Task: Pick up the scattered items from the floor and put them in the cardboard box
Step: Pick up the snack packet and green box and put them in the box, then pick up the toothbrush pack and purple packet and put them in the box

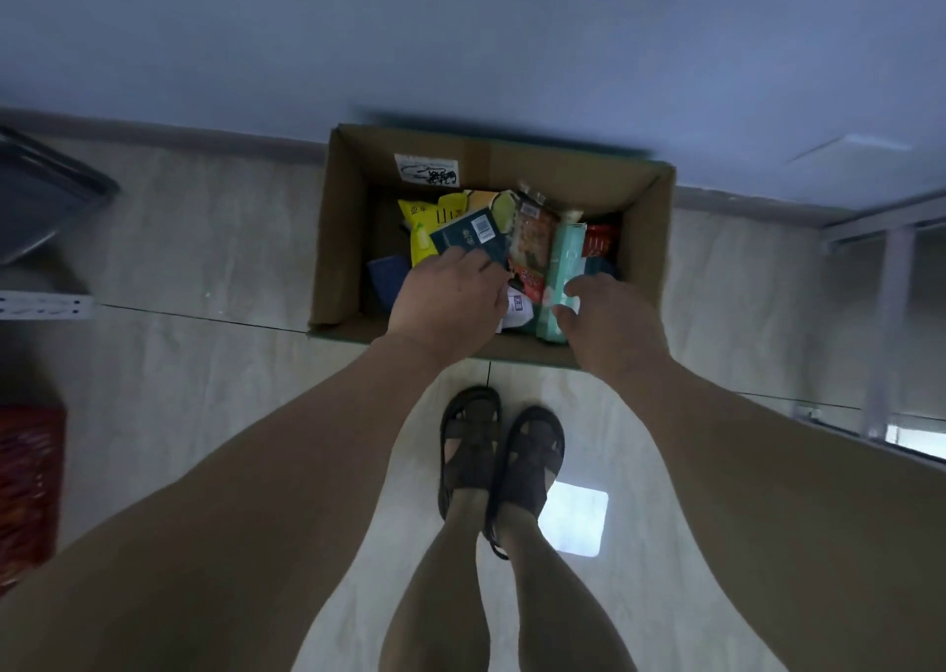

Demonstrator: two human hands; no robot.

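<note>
Cardboard box [340,241], open-topped, stood on the pale tiled floor [205,241] against the wall, just ahead of the person's sandalled feet [499,459]. Both hands reached in over its near wall. The left hand [450,297] had its fingers closed on a dark teal packet [468,236], long axis running away and to the right; the right hand [609,313] pinched a mint-green pack [563,262] lying near-to-far. Snack bags filled the centre; open room remained along the left wall.
</note>
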